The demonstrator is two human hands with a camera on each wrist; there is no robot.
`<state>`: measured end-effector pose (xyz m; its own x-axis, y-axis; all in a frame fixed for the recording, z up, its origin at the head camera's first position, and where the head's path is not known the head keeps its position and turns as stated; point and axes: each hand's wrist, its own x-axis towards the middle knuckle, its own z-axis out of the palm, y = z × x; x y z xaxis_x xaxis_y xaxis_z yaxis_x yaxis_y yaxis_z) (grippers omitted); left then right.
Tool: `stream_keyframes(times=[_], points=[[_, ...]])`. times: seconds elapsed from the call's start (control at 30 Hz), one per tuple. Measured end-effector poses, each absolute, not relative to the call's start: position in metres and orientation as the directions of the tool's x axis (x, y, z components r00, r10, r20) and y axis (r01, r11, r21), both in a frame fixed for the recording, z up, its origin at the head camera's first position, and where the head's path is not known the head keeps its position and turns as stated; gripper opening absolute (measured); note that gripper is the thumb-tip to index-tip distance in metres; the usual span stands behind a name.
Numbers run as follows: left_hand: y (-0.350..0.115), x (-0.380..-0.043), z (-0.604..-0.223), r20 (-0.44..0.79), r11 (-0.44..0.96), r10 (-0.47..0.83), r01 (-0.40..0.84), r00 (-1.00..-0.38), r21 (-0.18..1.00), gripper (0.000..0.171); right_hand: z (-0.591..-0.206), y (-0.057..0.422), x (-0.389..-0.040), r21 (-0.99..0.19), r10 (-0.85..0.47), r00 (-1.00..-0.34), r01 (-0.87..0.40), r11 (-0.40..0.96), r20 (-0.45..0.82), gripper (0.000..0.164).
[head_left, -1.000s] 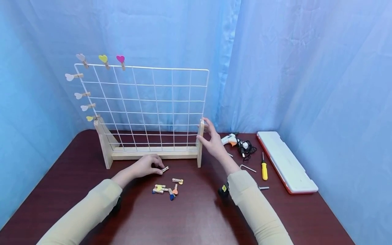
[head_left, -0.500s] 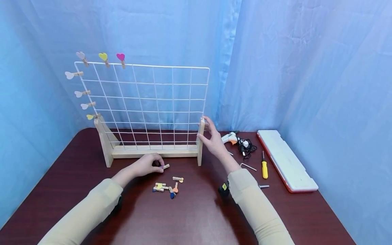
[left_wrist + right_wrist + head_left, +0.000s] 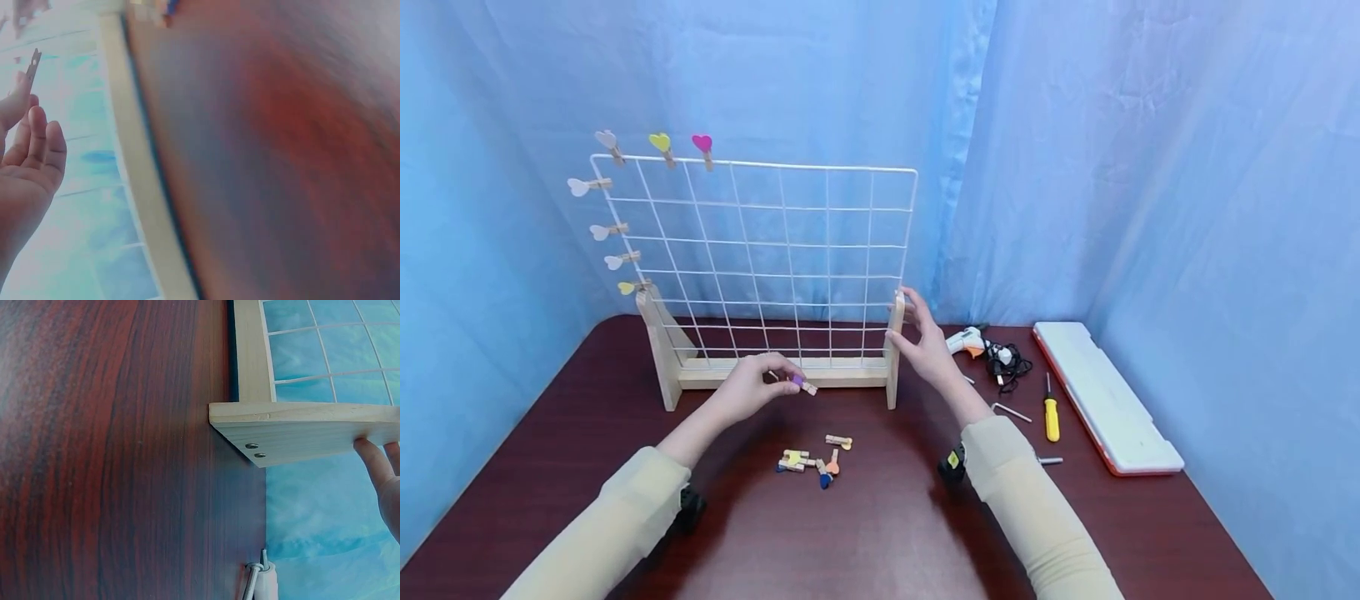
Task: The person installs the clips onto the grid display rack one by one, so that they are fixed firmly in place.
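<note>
My left hand (image 3: 751,388) pinches a small wooden clothespin (image 3: 808,388) with a purple heart, above the table in front of the rack's base. In the left wrist view the clothespin (image 3: 35,65) sticks up from thumb and fingers. My right hand (image 3: 931,354) holds the right upright (image 3: 893,367) of a wooden stand, thumb toward the front. In the right wrist view, the fingers (image 3: 375,464) touch the upright's outer face. A white wire grid (image 3: 785,207) stands in the wooden stand. Heart clothespins, including a pink one (image 3: 703,144), are clipped along its top and left edges.
Several loose clothespins (image 3: 794,460) lie on the dark red table (image 3: 880,533). On the right are a glue gun (image 3: 967,341) with a black cord, a yellow screwdriver (image 3: 1051,419), a hex key (image 3: 1012,412) and a white and red case (image 3: 1105,392).
My left hand has lifted the clothespin off the table, up toward the rack's base, and its purple heart now shows. The right hand stays on the upright.
</note>
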<state>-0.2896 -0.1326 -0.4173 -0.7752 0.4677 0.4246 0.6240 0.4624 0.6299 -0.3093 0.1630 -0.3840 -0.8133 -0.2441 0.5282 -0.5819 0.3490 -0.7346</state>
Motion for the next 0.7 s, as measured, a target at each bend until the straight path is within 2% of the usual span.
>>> stream_keyframes(times=[0.13,0.3,0.5,0.7], points=[[-0.133,-0.281,-0.391,0.484,0.437,0.392,0.622,-0.782,0.65,0.009,-0.386,0.162,-0.31,-0.725,-0.244,-0.807,-0.59,0.355,0.537,0.065],[-0.13,-0.258,-0.338,0.563,0.419,0.312,0.643,-0.765,0.641,0.008,-0.388,0.162,-0.309,-0.73,-0.244,-0.806,-0.592,0.341,0.539,0.065],[-0.131,-0.25,-0.278,0.713,0.467,0.261,0.731,-0.651,0.497,0.005,-0.389,0.162,-0.309,-0.731,-0.242,-0.809,-0.588,0.348,0.536,0.065],[-0.136,-0.253,-0.224,0.796,0.48,0.212,0.77,-0.566,0.42,0.008,-0.386,0.163,-0.31,-0.739,-0.243,-0.811,-0.586,0.332,0.533,0.065]])
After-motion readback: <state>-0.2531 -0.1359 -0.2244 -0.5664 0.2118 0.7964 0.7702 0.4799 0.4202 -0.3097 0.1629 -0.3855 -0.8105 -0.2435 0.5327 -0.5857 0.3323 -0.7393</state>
